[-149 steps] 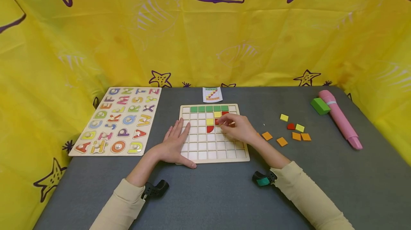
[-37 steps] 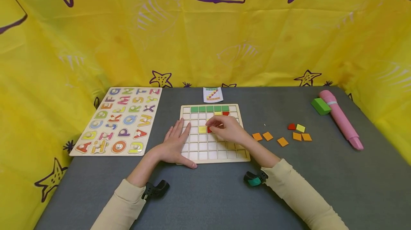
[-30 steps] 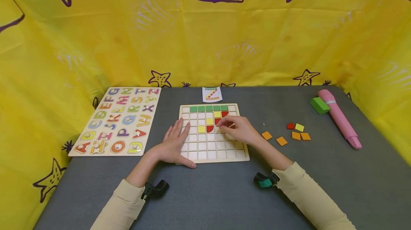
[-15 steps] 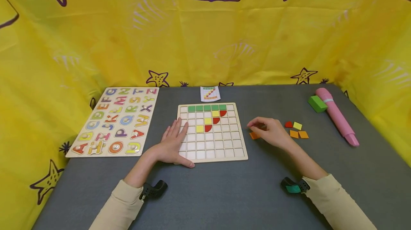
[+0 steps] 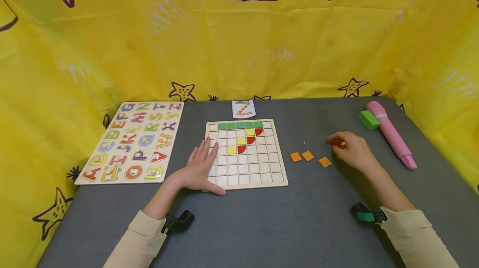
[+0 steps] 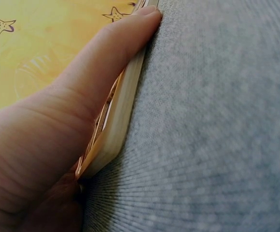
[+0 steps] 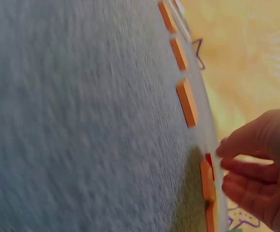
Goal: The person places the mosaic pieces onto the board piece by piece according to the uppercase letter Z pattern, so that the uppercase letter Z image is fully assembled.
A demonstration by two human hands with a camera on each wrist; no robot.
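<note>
My left hand [image 5: 198, 168] rests with spread, straight fingers over the left edge of a white-squared wooden grid board [image 5: 258, 168]; the left wrist view shows the thumb [image 6: 96, 63] along its near edge. On the board sit a row of green tiles [image 5: 239, 126] and a diagonal of yellow tiles [image 5: 232, 150] and red quarter-round tiles [image 5: 241, 149]. To the right, my right hand [image 5: 353, 149] reaches down at a loose red tile [image 5: 335, 143], fingers bent. In the right wrist view a gap shows between thumb and fingers, beside the red tile [image 7: 208, 158] and orange tiles [image 7: 206, 180].
Three orange tiles [image 5: 308, 156] lie between board and right hand. A pattern card [image 5: 244, 109] stands behind the board. An alphabet puzzle board [image 5: 129, 143] lies left; a green block [image 5: 368, 120] and a pink microphone [image 5: 391, 135] lie far right, before a yellow curtain [image 5: 239, 43].
A loose yellow tile has gone from the table, and one now sits left of the lowest red tile on the board. My right hand has moved right, off the board. The left hand stays put.
</note>
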